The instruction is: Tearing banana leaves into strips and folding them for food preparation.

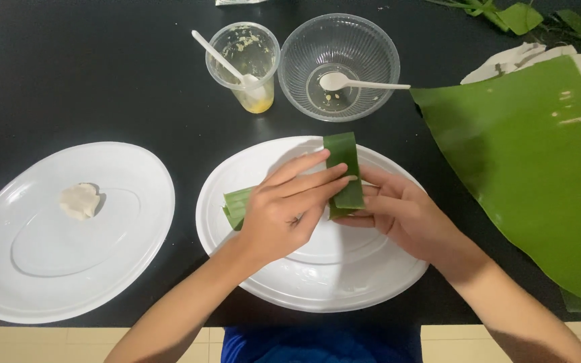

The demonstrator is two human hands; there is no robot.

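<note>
Over a white oval plate [317, 282] in the middle of the black table, both my hands hold a folded strip of green banana leaf [344, 168]. My left hand [284, 208] lies on top, fingers stretched across the strip. My right hand [398, 212] supports it from below and the right. One end of the leaf [237, 205] sticks out to the left under my left hand; the other stands up past my fingertips. What is wrapped inside is hidden.
A second white oval plate [42, 269] at left carries a small lump of white dough [79, 200]. Behind stand a clear plastic cup [245, 64] with a white spoon and yellow residue, and a clear bowl [364, 40] with a spoon. A large banana leaf [539, 168] lies at right.
</note>
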